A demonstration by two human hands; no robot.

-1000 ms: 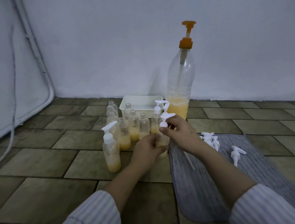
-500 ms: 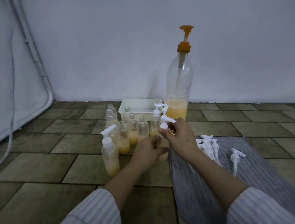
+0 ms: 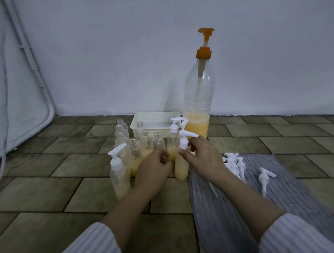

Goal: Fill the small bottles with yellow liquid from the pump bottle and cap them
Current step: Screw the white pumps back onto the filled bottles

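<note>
Fingers [image 3: 184, 154] of the right hand [image 3: 204, 159] pinch the white pump cap [image 3: 184, 142] on a filled small bottle [image 3: 181, 167] standing on the floor, left hand [image 3: 154, 169] gripping its body: capping underway, needing a firm final twist.

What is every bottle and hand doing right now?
Pump bottle: upright, yellow liquid only at the bottom.
Bottle being capped: upright, yellow inside, white pump top on.
Right hand: pinches that pump top.
Left hand: beside that bottle; grip hidden.
Front-left bottle: upright, capped, part full.
Open bottles: upright, uncapped.
Loose pump tops: lying on the grey mat.
White tub: upright, contents unseen.
</note>
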